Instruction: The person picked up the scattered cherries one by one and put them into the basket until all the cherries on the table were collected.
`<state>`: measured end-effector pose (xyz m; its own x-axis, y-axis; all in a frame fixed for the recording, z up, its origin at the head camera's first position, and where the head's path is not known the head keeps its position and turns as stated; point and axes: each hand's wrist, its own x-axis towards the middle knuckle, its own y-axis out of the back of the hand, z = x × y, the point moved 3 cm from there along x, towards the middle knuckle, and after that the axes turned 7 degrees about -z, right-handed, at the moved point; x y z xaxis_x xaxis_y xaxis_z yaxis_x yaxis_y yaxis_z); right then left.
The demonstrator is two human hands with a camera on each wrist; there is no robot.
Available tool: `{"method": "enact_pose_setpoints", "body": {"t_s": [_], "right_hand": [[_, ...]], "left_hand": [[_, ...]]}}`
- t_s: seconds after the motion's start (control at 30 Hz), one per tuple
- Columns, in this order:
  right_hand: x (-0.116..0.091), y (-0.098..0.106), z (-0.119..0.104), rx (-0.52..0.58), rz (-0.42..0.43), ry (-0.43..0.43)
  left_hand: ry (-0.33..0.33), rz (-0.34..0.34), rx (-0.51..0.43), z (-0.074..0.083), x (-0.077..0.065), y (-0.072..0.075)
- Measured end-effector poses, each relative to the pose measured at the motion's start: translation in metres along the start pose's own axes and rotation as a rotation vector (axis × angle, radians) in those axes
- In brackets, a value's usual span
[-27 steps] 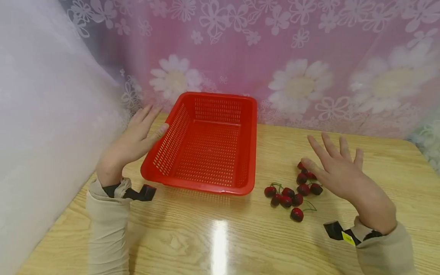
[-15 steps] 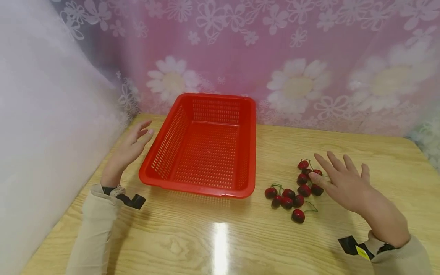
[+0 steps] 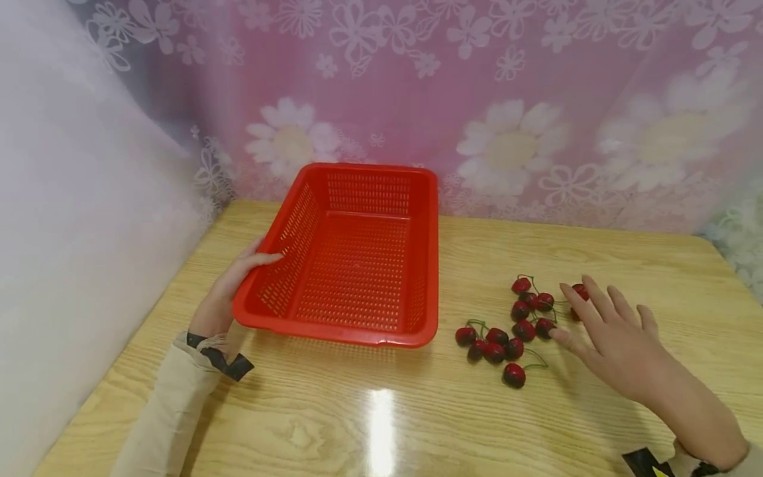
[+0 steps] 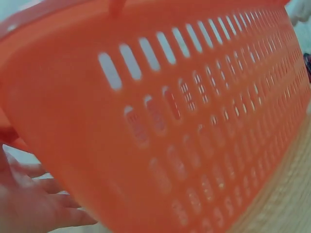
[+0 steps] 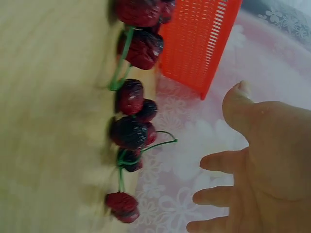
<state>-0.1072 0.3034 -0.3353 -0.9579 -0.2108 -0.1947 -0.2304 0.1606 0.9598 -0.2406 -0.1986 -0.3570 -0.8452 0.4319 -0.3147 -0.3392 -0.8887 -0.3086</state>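
A red plastic basket (image 3: 334,335) with slotted walls stands left of centre in the head view. My left hand (image 3: 229,281) holds its left side, the thumb laid over the rim and the fingers outside. Those fingers show beside the orange-looking wall (image 4: 63,97) in the left wrist view. Dark red cherries (image 3: 494,352) with green stems lie in loose clusters to the basket's right. Over the right end of them hovers my right hand (image 3: 616,344), fingers spread, partly hiding a cherry (image 3: 580,291). In the right wrist view that palm is apart from the cherries (image 5: 129,133).
The wooden table (image 3: 304,424) reflects a bright strip of light at its front. Behind it hangs a pink flowered curtain (image 3: 405,106). A white sheet (image 3: 89,232) closes off the left side.
My left hand has dropped from above the basket's left edge and come onto its side, thumb over the rim. My right hand has shifted right and toward me, uncovering several cherries.
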Motion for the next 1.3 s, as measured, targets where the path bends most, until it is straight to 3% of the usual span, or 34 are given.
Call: {"method": "enact_pose_setpoints", "body": {"t_s": [0.1, 0.17, 0.4, 0.63, 1.03, 1.2, 1.3], "right_hand": [[-0.009, -0.002, 0.001, -0.009, 0.06, 0.001], [-0.014, -0.004, 0.002, 0.017, 0.052, -0.018], [-0.03, -0.021, 0.007, 0.11, -0.076, -0.057], [-0.037, -0.032, 0.007, 0.134, 0.016, 0.004], [-0.038, -0.046, 0.0, 0.137, 0.029, 0.021], [-0.036, -0.048, -0.004, 0.119, 0.076, 0.047], [-0.036, -0.046, -0.012, 0.106, 0.144, 0.106]], "left_hand": [[-0.022, -0.03, -0.04, 0.0, -0.001, -0.003], [-0.03, -0.046, -0.052, -0.001, -0.002, -0.004], [-0.01, -0.07, -0.082, -0.006, -0.007, -0.005], [-0.075, -0.094, -0.125, -0.007, -0.007, -0.005], [-0.067, -0.113, -0.14, -0.007, -0.006, -0.011], [-0.082, -0.138, -0.147, -0.006, -0.007, -0.015], [-0.086, -0.142, -0.148, -0.005, -0.009, -0.016]]}}
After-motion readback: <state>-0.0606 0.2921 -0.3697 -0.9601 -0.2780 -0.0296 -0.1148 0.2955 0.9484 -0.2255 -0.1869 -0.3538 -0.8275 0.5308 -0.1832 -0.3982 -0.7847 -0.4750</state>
